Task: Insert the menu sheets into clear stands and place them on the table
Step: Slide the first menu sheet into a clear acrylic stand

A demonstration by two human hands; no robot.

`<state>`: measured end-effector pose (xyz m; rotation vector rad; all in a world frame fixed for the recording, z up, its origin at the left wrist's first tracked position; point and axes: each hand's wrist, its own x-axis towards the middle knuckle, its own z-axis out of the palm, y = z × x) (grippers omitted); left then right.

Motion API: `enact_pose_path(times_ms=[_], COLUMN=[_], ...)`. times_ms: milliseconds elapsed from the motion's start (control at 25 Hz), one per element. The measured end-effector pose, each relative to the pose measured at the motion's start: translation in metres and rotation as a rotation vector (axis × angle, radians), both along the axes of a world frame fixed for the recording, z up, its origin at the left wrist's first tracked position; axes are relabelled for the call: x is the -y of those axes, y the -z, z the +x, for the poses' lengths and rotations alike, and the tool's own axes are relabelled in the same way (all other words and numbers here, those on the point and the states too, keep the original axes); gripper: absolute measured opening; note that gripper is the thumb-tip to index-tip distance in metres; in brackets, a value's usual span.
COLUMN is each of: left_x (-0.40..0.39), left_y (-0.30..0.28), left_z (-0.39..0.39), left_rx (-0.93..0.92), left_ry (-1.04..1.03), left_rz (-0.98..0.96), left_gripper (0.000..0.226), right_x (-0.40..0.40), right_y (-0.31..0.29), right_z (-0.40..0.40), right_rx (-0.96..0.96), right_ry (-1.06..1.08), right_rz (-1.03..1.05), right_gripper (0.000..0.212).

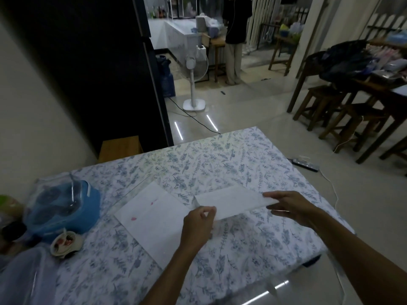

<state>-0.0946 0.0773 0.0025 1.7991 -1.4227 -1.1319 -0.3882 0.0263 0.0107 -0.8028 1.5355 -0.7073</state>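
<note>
Both hands, left (199, 223) and right (290, 208), apparently pinch one menu sheet (233, 204).

Two hands are over the table: the left hand (199, 223) and the right hand (290, 208). Two white sheets: one sheet (154, 219) flat at centre, a second sheet (233, 204) held between the hands. One floral table (253, 164). One blue container (63, 208) at left. One fan (195, 69) at upper centre. Three stools (326, 104) at right. One person (235, 29) stands at the top.
</note>
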Motion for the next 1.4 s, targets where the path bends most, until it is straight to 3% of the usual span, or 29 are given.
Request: enact_pose_path(times_ms=[240, 400, 560, 720, 880, 1240, 1400], left_x=[0.035, 0.083, 0.131, 0.169, 0.191, 0.190, 0.174], left_y=[-0.018, -0.014, 0.002, 0.026, 0.046, 0.066, 0.077], left_z=[0.006, 0.017, 0.021, 0.020, 0.018, 0.009, 0.009], left_rx=[-0.022, 0.107, 0.234, 0.274, 0.296, 0.417, 0.392], left_ry=[0.001, -0.040, -0.125, -0.226, -0.274, -0.222, -0.232], left_rz=[-0.147, -0.246, -0.171, -0.056, -0.003, 0.119, 0.165], left_gripper=[0.053, 0.034, 0.042, 0.039, 0.045, 0.048, 0.049], right_x=[0.046, 0.095, 0.145, 0.189, 0.214, 0.216, 0.208], right_y=[-0.021, -0.019, 0.005, 0.034, 0.053, 0.067, 0.068], right_z=[0.004, 0.016, 0.022, 0.025, 0.030, 0.031, 0.031], right_rx=[-0.079, -0.235, -0.378, -0.466, -0.549, -0.667, -0.728], right_ry=[-0.082, -0.165, -0.300, -0.384, -0.427, -0.512, -0.514], right_rz=[-0.154, -0.266, -0.306, -0.343, -0.329, -0.381, -0.348], right_gripper=[0.017, 0.012, 0.008, 0.028, 0.027, 0.021, 0.036])
